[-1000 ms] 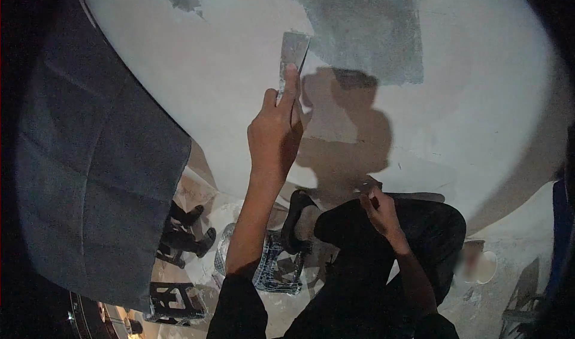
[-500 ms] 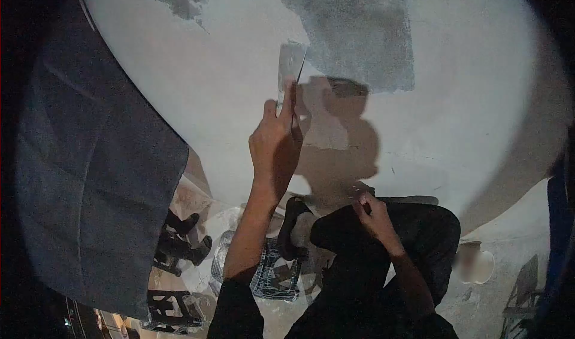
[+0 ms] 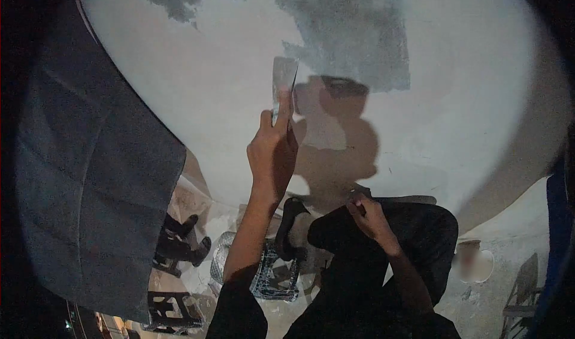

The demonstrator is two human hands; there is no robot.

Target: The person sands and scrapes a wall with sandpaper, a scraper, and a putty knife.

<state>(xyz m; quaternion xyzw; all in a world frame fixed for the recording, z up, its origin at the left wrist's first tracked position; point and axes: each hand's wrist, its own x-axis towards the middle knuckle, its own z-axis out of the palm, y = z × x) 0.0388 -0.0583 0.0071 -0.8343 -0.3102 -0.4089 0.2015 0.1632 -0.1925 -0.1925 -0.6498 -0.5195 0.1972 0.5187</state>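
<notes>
My left hand [image 3: 272, 153] is closed around a putty knife [image 3: 284, 72], with a finger stretched along its flat metal blade. The blade points up and lies at or very near the white wall [image 3: 233, 57], just below the ragged left edge of a grey patch [image 3: 353, 33]. Above my raised knee [image 3: 431, 219], my right hand [image 3: 369, 219] has its fingers curled together. A small dark thing shows at its fingertips, too dim to make out. Shadows of my head and hand fall on the wall right of the knife.
A dark cloth or panel [image 3: 102, 159] covers the left side. Below it are another person's dark shoes [image 3: 194, 243] and a black plastic stool [image 3: 173, 309]. A spattered crate-like stool [image 3: 275, 279] stands under my left arm. At lower right sit a round pale container [image 3: 479, 267] and a chair [image 3: 521, 309].
My left hand and the putty knife have moved slightly down and left along the wall, leaving the grey patch's lower left edge uncovered. My right hand stays near the knee, its fingers turned slightly.
</notes>
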